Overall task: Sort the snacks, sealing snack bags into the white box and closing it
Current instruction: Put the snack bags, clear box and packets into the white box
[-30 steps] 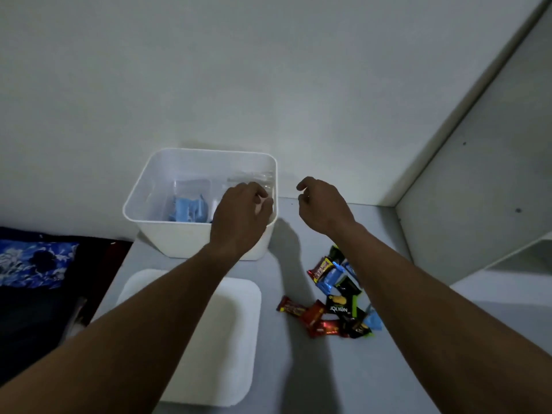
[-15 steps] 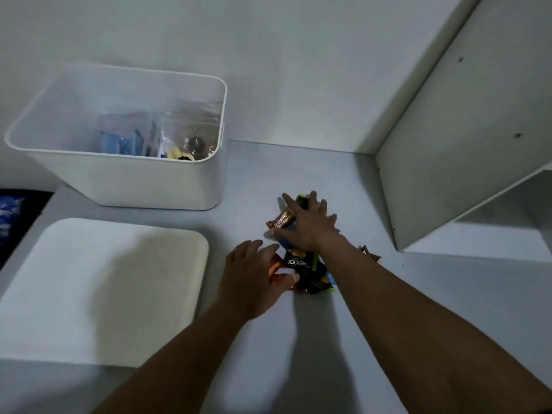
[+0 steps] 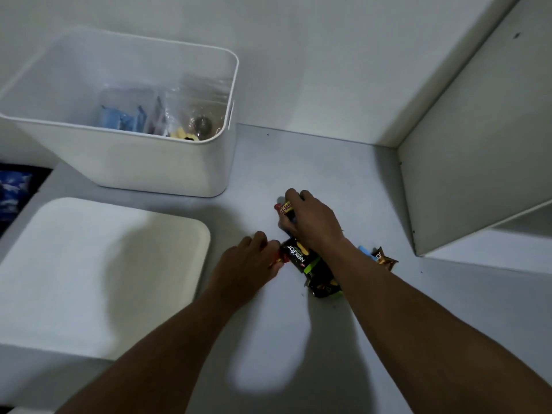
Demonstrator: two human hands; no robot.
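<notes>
A heap of small wrapped snacks lies on the grey table in front of me. My right hand (image 3: pixel 307 222) curls over its far end and grips a red-and-yellow bar (image 3: pixel 283 208). My left hand (image 3: pixel 248 264) closes on a red wrapper (image 3: pixel 279 261) at the heap's left edge. Between the hands lies a black and green packet (image 3: pixel 298 256). The white box (image 3: pixel 143 165) stands open at the back left, with clear sealed bags (image 3: pixel 167 118) of snacks inside. Its white lid (image 3: pixel 89 264) lies flat in front of it.
A brown wrapper (image 3: pixel 385 259) and a blue one (image 3: pixel 366 251) lie just right of my right forearm. A white shelf unit (image 3: pixel 478 144) rises on the right. Dark blue cloth (image 3: pixel 15 183) shows past the table's left edge.
Both hands left the white box and came down to the snack heap. In the last half second my right hand's fingers curled round the bar and my left hand closed on the red wrapper.
</notes>
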